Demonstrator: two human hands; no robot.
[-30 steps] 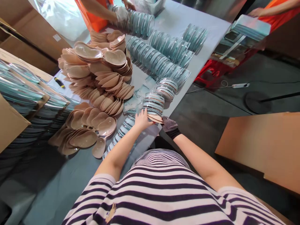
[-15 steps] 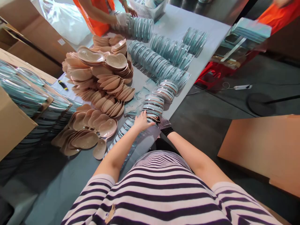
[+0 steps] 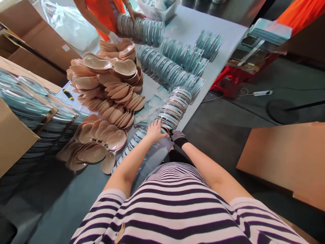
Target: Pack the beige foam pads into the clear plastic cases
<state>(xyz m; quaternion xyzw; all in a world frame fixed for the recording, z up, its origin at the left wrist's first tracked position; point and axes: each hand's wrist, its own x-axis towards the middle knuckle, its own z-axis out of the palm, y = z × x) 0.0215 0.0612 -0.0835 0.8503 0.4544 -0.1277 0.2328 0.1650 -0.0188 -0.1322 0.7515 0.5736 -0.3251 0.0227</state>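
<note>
A row of round, shiny-rimmed discs lies on edge along the table's near corner; whether they are glass lids or mirrors I cannot tell. My left hand is bare and curves round the left side of the row's near end, thumb pointing right. At the right side of that same end is my right hand, in a dark speckled glove, its fingertips hidden. A thin brown-edged piece shows between both hands. Flat printed packets lie just left of the row.
Piles of beige spoon-shaped pieces cover the left side. More disc rows lie farther back. A co-worker's hand rests near another row, beside a white basket. Cartons stand right and left; a red stool is beyond the table.
The two bent parts of the near disc row now form one more continuous curved row. My hands stay at its near end. The co-worker's gloved hand has moved off their row, down toward the beige pieces.
</note>
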